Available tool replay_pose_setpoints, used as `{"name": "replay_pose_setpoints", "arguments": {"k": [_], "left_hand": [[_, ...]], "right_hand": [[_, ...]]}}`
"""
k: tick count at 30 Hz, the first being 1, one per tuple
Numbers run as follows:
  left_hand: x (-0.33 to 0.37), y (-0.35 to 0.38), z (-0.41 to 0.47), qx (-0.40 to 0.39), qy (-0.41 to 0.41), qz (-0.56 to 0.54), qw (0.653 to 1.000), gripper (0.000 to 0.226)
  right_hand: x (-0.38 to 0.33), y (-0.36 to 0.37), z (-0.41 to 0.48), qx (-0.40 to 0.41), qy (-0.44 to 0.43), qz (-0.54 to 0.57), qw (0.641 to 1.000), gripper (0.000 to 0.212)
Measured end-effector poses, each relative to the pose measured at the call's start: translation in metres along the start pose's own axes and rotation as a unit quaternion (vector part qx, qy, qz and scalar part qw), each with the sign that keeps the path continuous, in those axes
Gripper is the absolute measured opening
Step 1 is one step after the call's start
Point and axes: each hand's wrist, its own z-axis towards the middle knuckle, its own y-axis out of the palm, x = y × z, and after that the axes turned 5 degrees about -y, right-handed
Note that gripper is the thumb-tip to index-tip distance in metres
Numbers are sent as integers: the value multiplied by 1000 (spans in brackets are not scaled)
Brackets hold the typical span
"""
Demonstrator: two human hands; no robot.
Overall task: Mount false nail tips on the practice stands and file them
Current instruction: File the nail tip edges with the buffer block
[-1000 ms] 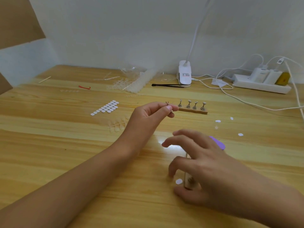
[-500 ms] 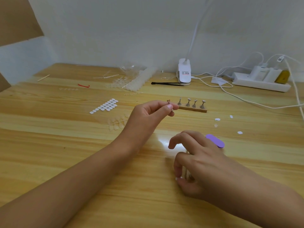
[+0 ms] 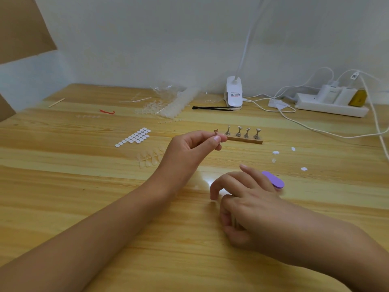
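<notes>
Wooden tabletop, nearest, lay under the right hand, whose fingers were curled down; whether it gripped anything could not be told. At its one o'clock lay a purple nail file. The left hand pinched a small stand, head up. At its two o'clock the base strip ran nine-to-three, its four stands upright.

table: glossy wood | stands: shiny metal | file: matt purple

My left hand holds a practice stand just left of the rack. Sticker dots lie farther left, and the nail file lies nearer, to the right.
</notes>
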Motion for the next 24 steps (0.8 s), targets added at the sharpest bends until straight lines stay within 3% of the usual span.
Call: {"name": "replay_pose_setpoints", "arguments": {"k": [4,8,11,18,24], "left_hand": [[0,0,0,7,8,-1,1000,18],[1,-3,1,19,14,-4,1000,18],[1,-4,1,25,17,0,1000,18],[1,-5,1,25,15,2,1000,19],[0,-4,2,26,17,1,1000,19]], "right_hand": [[-7,5,0,23,4,-27,999,9],[-2,3,0,150,45,-24,987,22],[8,-9,-7,195,81,10,977,17],[-3,-7,-16,107,13,-19,994,19],[-4,3,-6,143,-10,-52,988,21]]}}
